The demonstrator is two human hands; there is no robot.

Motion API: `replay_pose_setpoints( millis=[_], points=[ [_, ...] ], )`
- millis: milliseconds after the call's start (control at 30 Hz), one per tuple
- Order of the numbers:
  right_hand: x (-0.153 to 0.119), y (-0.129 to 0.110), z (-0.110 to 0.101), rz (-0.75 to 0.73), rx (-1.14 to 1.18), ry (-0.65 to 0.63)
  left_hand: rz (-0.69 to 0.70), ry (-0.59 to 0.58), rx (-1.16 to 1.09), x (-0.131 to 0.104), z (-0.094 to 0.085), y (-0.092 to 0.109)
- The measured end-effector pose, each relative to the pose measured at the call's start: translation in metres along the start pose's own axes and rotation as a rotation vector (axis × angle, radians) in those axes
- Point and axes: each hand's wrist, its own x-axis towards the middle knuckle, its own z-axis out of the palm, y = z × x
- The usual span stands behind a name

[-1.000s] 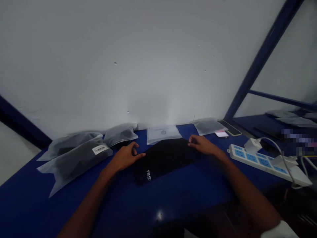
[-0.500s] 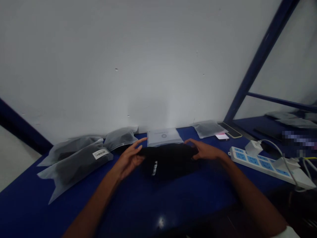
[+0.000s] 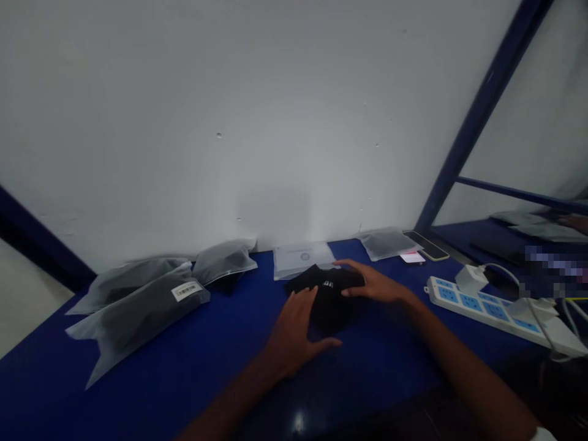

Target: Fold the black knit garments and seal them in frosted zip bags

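A folded black cloth item [image 3: 333,309] with small white lettering lies on the blue table in front of me. My left hand [image 3: 296,337] is open with its fingers spread. Its fingertips rest on the cloth's left part, while the thumb points right near the front edge. At the right side, my right hand [image 3: 374,283] is also open, thumb and index finger apart on the fabric. Its other fingers are partly hidden. Just behind the cloth lies a flat clear plastic bag [image 3: 303,256] with a printed mark.
Frosted bags [image 3: 142,306] with dark contents lie at the left, one bearing a barcode label [image 3: 187,291]. Another frosted bag [image 3: 386,243], a phone [image 3: 427,245] and a white power strip [image 3: 487,309] with plugs and cables are at the right. A wall [image 3: 294,122] stands behind.
The black cloth, held wide between both hands before, now lies smaller and folded on the table. My left hand has moved right and nearer to me; the right hand has barely shifted.
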Motion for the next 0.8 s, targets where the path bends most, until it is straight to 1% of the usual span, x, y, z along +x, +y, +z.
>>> replay_pose_setpoints(
  millis=[100,167,233,300,367,467,533,567,633,733,800],
  points=[
    [0.003,-0.004,0.013,-0.073,0.078,-0.151,-0.024,0.163,0.141,0.003,0.007,0.002],
    [0.006,-0.002,0.021,-0.106,0.115,-0.183,-0.035,0.239,0.211,0.005,0.006,-0.002],
    [0.010,0.002,0.027,-0.098,0.125,-0.117,-0.038,0.308,0.236,0.005,0.004,-0.008],
    [0.013,0.010,0.029,-0.043,0.119,0.011,-0.012,0.367,0.218,0.005,0.002,-0.014],
    [0.016,0.017,0.030,0.051,0.114,0.124,0.054,0.408,0.201,0.004,0.000,-0.019],
    [0.019,0.024,0.029,0.167,0.111,0.188,0.168,0.441,0.239,0.002,0.001,-0.021],
    [0.019,0.026,0.028,0.188,0.090,0.196,0.242,0.428,0.264,0.001,0.002,-0.021],
    [0.019,0.026,0.028,0.188,0.077,0.199,0.275,0.403,0.265,0.000,0.003,-0.020],
    [0.019,0.027,0.027,0.181,0.056,0.197,0.315,0.317,0.252,0.000,0.004,-0.019],
    [0.019,0.026,0.026,0.186,0.052,0.196,0.297,0.178,0.243,-0.001,0.004,-0.017],
    [0.018,0.022,0.026,0.164,0.080,0.201,0.274,0.128,0.248,-0.001,0.003,-0.017]
  ],
)
